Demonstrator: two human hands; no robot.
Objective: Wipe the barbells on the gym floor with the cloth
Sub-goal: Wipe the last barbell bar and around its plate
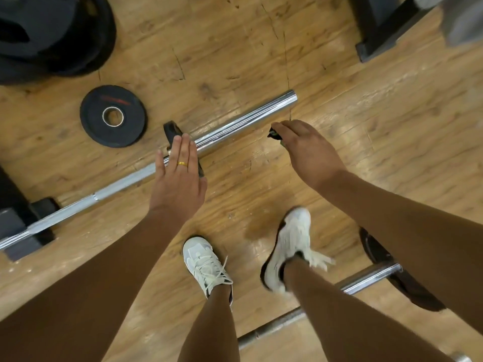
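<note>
Barbell (243, 121) lies on the wood floor (392, 121), running diagonally from lower left to a bare chrome sleeve end at upper right. Its left end runs out of view past a dark block (15, 231); whether it rests on the block cannot be told. A small black disc (170, 129) sits on the bar at the collar, half covered by the left hand (177, 176), which lies over it flat, fingers straight and together, gripping nothing; ring on one finger. Right hand (305, 150) hangs just beside the sleeve on the near side, fingers curled, pinching a dark cloth (274, 134); only a scrap shows under the fingertips, the rest hidden. Cloth appears clear of the chrome. Second barbell (368, 279) lies at lower right, its dark plate (407, 288) partly behind the right forearm. Loose plate (112, 116) lies flat beyond the left hand; stacked plates (52, 35) upper left, cut off. Two white shoes (203, 262) stand between the bars, the right one blurred.
</note>
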